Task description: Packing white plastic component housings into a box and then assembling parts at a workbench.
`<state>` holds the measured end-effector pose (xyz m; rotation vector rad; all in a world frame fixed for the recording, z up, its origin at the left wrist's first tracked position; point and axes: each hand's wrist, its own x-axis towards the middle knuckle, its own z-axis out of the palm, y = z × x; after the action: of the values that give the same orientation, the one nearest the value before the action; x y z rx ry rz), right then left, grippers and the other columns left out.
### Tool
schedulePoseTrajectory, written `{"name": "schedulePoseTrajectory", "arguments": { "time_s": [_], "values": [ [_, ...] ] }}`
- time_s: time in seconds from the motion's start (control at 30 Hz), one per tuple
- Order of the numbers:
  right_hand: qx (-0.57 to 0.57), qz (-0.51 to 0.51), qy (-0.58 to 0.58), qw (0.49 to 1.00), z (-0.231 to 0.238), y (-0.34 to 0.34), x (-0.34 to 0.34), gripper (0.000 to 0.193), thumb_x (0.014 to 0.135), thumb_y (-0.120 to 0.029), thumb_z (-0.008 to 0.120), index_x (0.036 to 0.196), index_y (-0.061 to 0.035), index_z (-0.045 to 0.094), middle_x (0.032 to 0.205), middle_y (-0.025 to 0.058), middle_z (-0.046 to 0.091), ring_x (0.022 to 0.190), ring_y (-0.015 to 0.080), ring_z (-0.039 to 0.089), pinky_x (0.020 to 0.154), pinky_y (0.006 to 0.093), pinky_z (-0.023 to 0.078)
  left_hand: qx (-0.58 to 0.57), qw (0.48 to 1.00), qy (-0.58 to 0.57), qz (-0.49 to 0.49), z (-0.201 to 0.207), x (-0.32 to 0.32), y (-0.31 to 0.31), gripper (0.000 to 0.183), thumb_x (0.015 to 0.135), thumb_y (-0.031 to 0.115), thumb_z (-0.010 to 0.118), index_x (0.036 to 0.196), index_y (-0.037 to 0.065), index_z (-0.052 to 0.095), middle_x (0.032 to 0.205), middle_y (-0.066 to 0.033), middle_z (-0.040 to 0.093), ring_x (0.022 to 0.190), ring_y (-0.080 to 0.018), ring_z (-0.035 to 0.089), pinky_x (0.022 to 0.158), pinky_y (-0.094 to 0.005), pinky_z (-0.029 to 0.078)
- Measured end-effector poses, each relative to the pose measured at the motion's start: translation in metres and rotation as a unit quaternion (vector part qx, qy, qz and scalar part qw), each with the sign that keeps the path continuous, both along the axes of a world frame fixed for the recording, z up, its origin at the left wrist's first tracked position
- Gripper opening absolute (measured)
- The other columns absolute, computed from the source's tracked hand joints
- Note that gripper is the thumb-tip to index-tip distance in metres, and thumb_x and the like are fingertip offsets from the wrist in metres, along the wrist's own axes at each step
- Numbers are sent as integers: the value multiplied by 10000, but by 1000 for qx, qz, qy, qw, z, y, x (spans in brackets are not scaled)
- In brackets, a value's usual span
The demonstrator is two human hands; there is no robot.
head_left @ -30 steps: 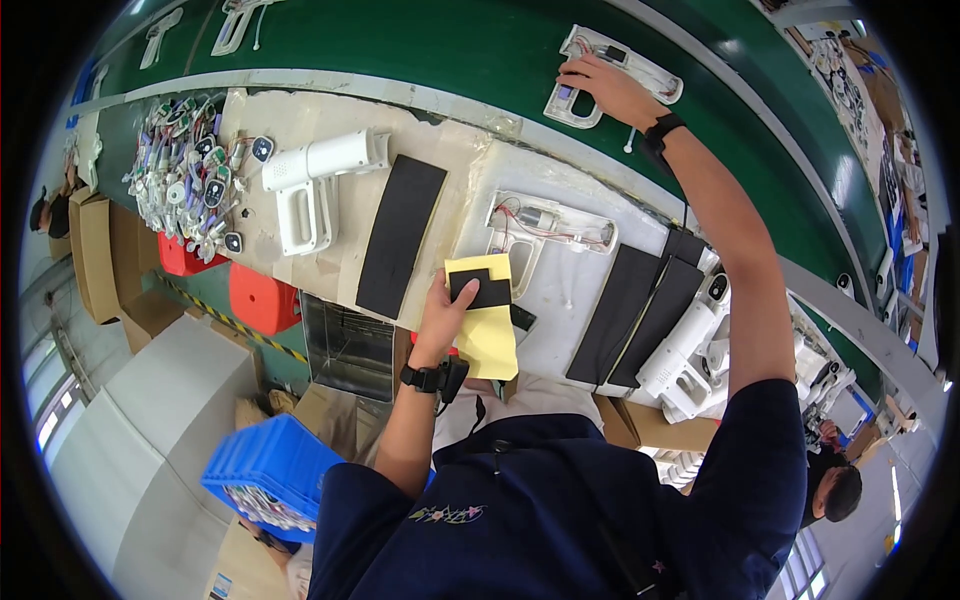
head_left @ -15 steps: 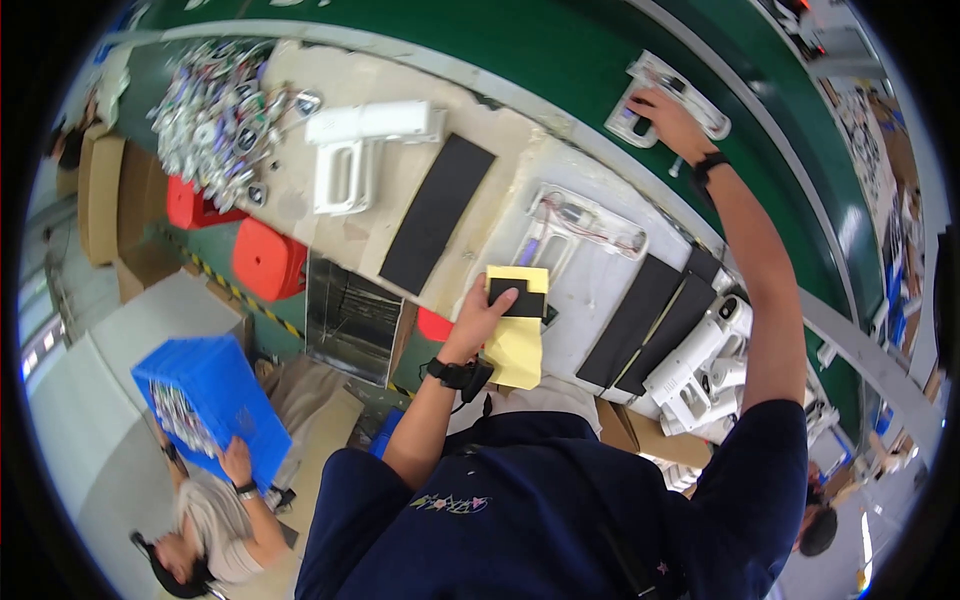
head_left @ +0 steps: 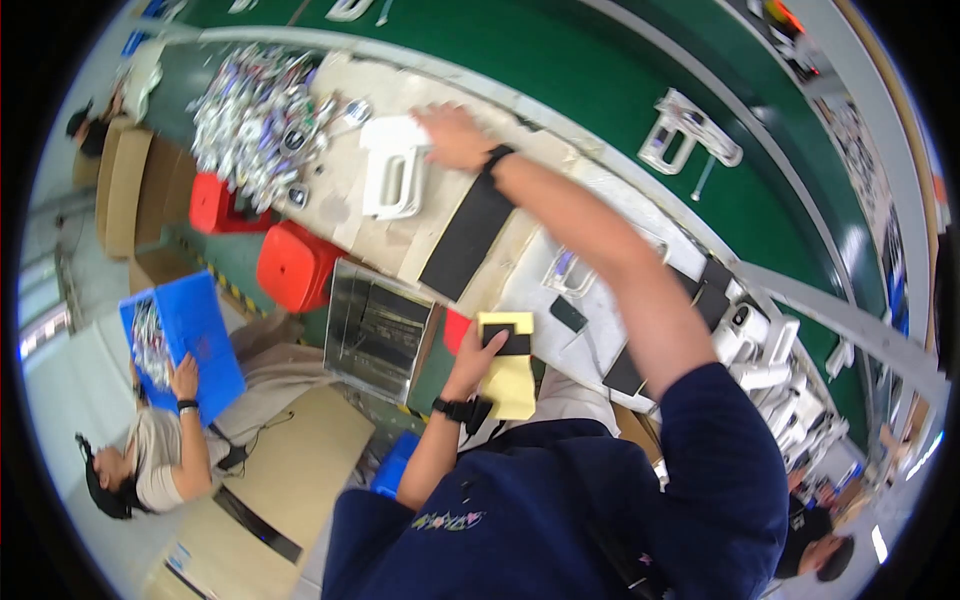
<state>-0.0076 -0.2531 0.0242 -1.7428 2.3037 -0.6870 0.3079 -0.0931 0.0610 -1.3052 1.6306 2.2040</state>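
My left hand [head_left: 474, 362] pinches a yellow backing sheet [head_left: 510, 385] with a black pad [head_left: 515, 343] on it, the thumb lying over the pad. My right arm reaches across the bench. At its far end my right hand [head_left: 455, 137] lies over the barrel end of a white plastic housing [head_left: 393, 180] with a looped handle, its fingers curved round that end. The hand hides most of the barrel. Beneath my right forearm, an opened white housing [head_left: 570, 272] with inner parts is partly covered. A black foam strip [head_left: 467, 240] lies beside the housing.
Small white and purple parts [head_left: 250, 125] form a heap at the bench's far left. Beyond the bench, the green conveyor [head_left: 560, 70] carries another housing [head_left: 690, 130]. White housings [head_left: 790, 400] are stacked at right. Red stools [head_left: 295, 265] stand left; a co-worker holds a blue bin [head_left: 185, 345].
My right hand has left the housing on the conveyor and swung left to the white housing on the bench. My left hand still holds the yellow sheet. The view has shifted.
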Motion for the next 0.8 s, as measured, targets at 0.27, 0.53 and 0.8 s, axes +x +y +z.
{"name": "schedulePoseTrajectory", "arguments": {
  "time_s": [0.27,0.53,0.8],
  "values": [
    [-156,-31,-108,981,38,84,-59,696,761,-59,684,1399,-55,406,1237,170,533,1156,337,502,986,441,407,90,992,-52,74,-15,36,-3,257,923,73,623,1156,-14,556,1082,-74,649,973,-154,619,833,-294,502],
    [8,-227,46,973,35,418,-287,741,722,-15,704,1403,-123,435,1353,137,509,1171,347,506,1031,425,395,150,981,-66,106,1,2,-7,239,938,76,599,1159,-5,560,1062,-80,662,924,-164,649,804,-303,541],
    [153,-270,11,950,15,441,-331,797,747,-9,702,1449,-195,375,1319,87,509,1093,338,490,1011,436,402,131,971,-139,-144,16,-89,26,360,929,146,624,1228,-38,546,1084,-100,645,937,-153,620,794,-284,521]
  ]
}}
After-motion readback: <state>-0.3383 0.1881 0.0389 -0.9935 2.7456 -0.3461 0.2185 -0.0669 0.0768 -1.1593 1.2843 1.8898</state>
